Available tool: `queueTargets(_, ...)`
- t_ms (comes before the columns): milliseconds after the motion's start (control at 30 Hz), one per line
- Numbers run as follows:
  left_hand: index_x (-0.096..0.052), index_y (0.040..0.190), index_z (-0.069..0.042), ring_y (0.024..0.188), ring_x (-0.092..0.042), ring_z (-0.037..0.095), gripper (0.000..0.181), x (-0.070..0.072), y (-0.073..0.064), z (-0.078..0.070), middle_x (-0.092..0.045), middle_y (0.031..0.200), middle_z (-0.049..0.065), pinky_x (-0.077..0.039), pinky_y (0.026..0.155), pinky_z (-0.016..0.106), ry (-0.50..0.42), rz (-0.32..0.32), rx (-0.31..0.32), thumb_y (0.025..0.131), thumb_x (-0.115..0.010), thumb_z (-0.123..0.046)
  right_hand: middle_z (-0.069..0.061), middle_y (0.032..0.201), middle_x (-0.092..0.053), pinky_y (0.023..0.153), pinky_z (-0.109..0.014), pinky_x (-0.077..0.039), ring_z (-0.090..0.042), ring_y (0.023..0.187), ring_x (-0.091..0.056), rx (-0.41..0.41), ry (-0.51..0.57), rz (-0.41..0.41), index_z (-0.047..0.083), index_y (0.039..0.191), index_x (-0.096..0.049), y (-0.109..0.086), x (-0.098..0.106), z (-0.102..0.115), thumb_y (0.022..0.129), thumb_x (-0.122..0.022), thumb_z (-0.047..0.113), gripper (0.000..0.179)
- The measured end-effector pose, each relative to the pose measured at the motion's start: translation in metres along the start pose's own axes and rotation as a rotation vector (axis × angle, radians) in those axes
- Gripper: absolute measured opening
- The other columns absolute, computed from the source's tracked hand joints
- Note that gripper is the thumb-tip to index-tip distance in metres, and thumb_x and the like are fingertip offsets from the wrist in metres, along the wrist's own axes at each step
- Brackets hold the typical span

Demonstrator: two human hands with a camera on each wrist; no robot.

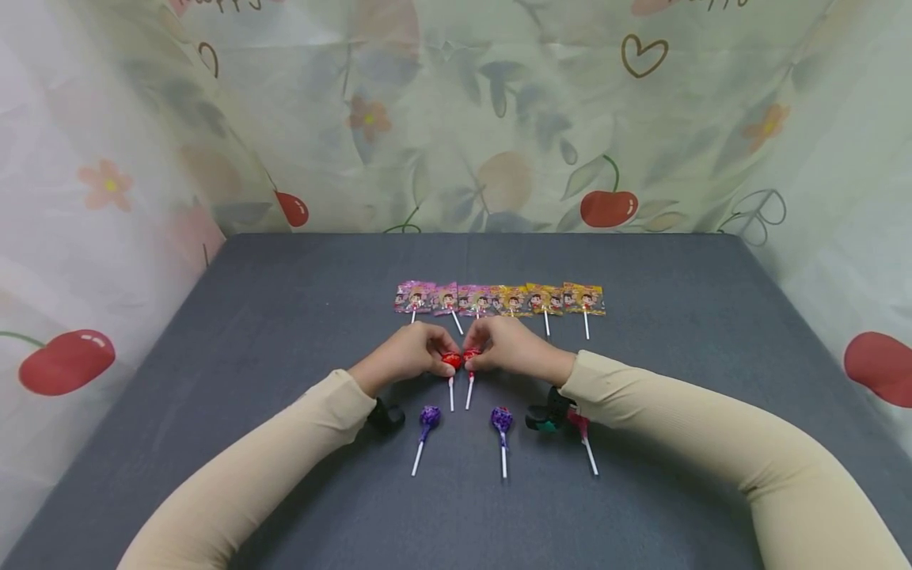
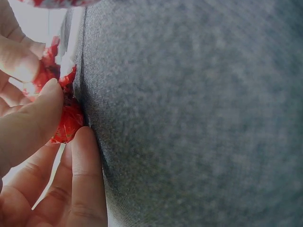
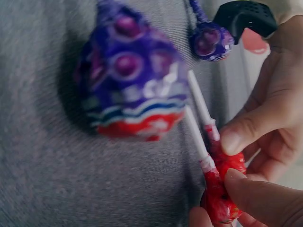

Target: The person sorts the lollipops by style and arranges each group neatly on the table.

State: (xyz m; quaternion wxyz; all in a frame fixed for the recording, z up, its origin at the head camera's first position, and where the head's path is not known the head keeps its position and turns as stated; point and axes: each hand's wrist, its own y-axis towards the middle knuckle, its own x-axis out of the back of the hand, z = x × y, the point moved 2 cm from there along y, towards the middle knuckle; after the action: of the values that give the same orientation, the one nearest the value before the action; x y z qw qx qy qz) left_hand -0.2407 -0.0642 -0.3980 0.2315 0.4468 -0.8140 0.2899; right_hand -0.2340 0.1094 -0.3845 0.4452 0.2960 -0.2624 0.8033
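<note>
Side by side at mid-table in the head view are two red-wrapped lollipops with white sticks toward the person. My left hand (image 1: pixel 409 352) pinches the left red lollipop (image 2: pixel 68 123) by its round head, between thumb and fingers. My right hand (image 1: pixel 518 347) pinches the other red lollipop (image 3: pixel 218 201) the same way. The two heads are very close; whether they touch I cannot tell. Nearer the person lie a purple lollipop (image 1: pixel 430 417) on the left and a second purple lollipop (image 1: pixel 502 419) in the middle. Fingers cover part of both red heads.
Beyond the hands runs a row of flat-packed lollipops, pink packets (image 1: pixel 416 297) at left and yellow packets (image 1: pixel 584 298) at right. A dark pink lollipop (image 1: pixel 580 425) lies below the right forearm, partly hidden by the black wrist camera (image 1: pixel 547 413). Patterned curtains (image 1: pixel 456 119) surround the grey table (image 1: pixel 313 277).
</note>
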Motion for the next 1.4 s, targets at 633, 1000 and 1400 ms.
queueTargets(633, -0.069, 0.098, -0.006, 0.071, -0.056, 0.011, 0.023, 0.0004, -0.0001, -0.0008, -0.067, 0.087, 0.004, -0.046, 0.065, 0.024, 0.001, 0.004, -0.003, 0.078, -0.080, -0.008, -0.005, 0.092, -0.069, 0.066, -0.025, -0.048, -0.013, 0.076, -0.061, 0.017, 0.005, 0.012, 0.008, 0.097, -0.066, 0.0020, -0.0035, -0.0046, 0.080, -0.080, 0.015, 0.023)
queueTargets(1000, -0.069, 0.098, -0.005, 0.071, -0.057, 0.010, 0.024, -0.0003, 0.0010, 0.0012, -0.067, 0.086, 0.003, -0.046, 0.064, 0.023, -0.006, 0.006, -0.009, 0.078, -0.081, -0.008, -0.006, 0.096, -0.070, 0.069, -0.026, -0.050, -0.013, 0.080, -0.064, 0.019, 0.014, 0.007, 0.008, 0.099, -0.067, 0.0012, -0.0054, -0.0049, 0.080, -0.080, 0.015, 0.024)
queueTargets(1400, -0.070, 0.098, -0.005, 0.071, -0.057, 0.011, 0.023, 0.0001, 0.0014, 0.0014, -0.067, 0.086, 0.004, -0.046, 0.064, 0.023, -0.006, 0.005, -0.014, 0.078, -0.081, -0.008, -0.006, 0.097, -0.070, 0.068, -0.025, -0.049, -0.012, 0.080, -0.063, 0.008, 0.018, 0.015, 0.008, 0.100, -0.066, 0.0012, -0.0050, -0.0048, 0.080, -0.080, 0.016, 0.026)
